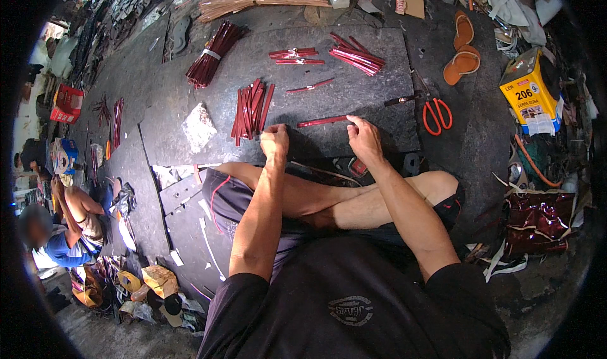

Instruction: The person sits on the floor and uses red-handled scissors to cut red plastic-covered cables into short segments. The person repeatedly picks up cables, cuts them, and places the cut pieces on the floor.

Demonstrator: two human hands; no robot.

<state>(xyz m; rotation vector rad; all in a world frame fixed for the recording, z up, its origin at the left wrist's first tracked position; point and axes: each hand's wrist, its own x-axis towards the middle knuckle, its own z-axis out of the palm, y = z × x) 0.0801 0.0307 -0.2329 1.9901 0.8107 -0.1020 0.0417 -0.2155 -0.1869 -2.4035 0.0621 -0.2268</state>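
Observation:
My right hand (365, 139) has thumb and fingers closed at the right end of a glossy dark-red strip (321, 122), which lies along the dark board (386, 58). To its left, my left hand (274, 141) is closed in a pinch; whatever lies between its fingertips is hidden. Just beyond that hand is a loose pile of similar red strips (243, 113). Farther up the board are a single red strip (310, 86) and a few strips with shiny metal pieces (296, 61). A stack of red strips (359, 60) sits at the upper right.
Orange-handled scissors (437, 117) and a dark blade (401, 99) lie right. A banded red bundle (212, 53) and crumpled clear plastic (198, 129) are left. Brown sandals (463, 30) and a yellow box (530, 90) stand farther right. Another person (69, 232) sits far left.

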